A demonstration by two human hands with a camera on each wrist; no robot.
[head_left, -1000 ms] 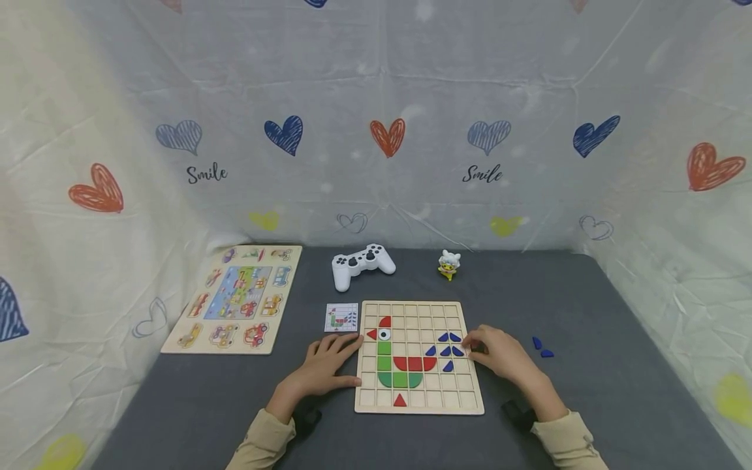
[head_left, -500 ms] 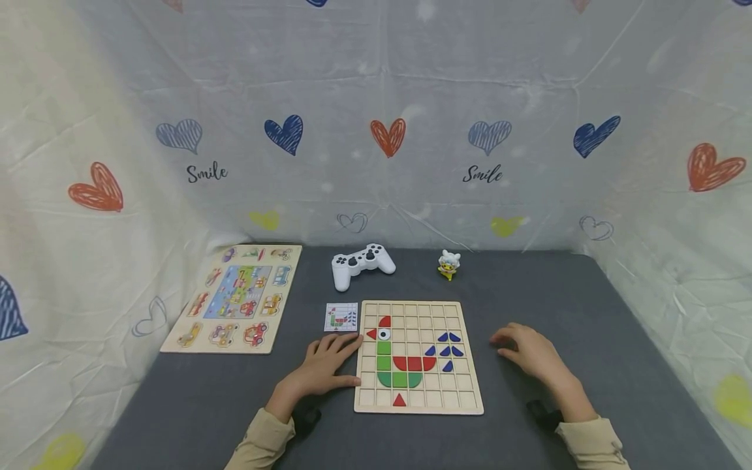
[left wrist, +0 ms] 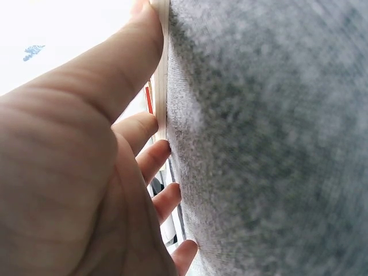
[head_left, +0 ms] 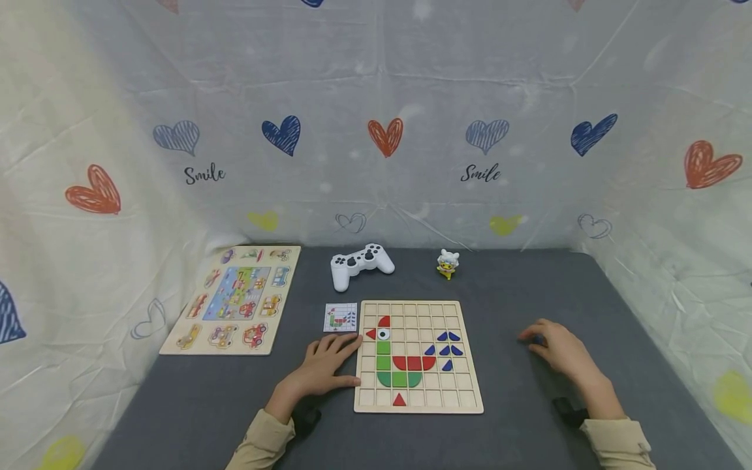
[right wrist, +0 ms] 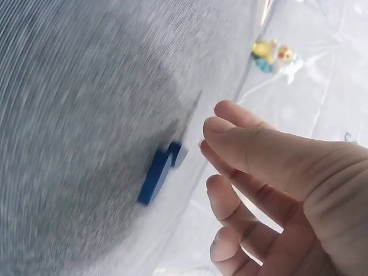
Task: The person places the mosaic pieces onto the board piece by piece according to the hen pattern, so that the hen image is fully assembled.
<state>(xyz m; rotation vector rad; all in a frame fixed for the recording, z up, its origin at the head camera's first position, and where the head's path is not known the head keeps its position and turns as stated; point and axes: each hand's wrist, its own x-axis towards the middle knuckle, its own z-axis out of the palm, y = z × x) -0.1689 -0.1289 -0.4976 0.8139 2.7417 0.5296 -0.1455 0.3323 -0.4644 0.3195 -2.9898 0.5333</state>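
A wooden grid board (head_left: 423, 323) lies mid-table. Red, green and blue pieces on it form a bird, with several blue pieces (head_left: 452, 350) at the right as tail feathers. My left hand (head_left: 323, 367) is spread at the board's left edge, thumb and fingertips touching it; the left wrist view shows the thumb on the edge. To the right of the board, my right hand (head_left: 561, 349) is over two loose blue pieces (right wrist: 153, 176), mostly hidden in the head view. In the right wrist view its loosely bent fingers (right wrist: 224, 135) are apart from them, holding nothing.
A pattern card (head_left: 340, 317) lies at the board's upper left. Behind are a white game controller (head_left: 362, 264) and a small figurine (head_left: 448, 264). A vehicle puzzle board (head_left: 194, 339) lies at the left; a heart-printed cloth (head_left: 429, 196) hangs behind the table.
My right hand has moved right, away from the board's right edge to the loose blue pieces, now mostly covering them. My left hand has stayed at the board's left edge.
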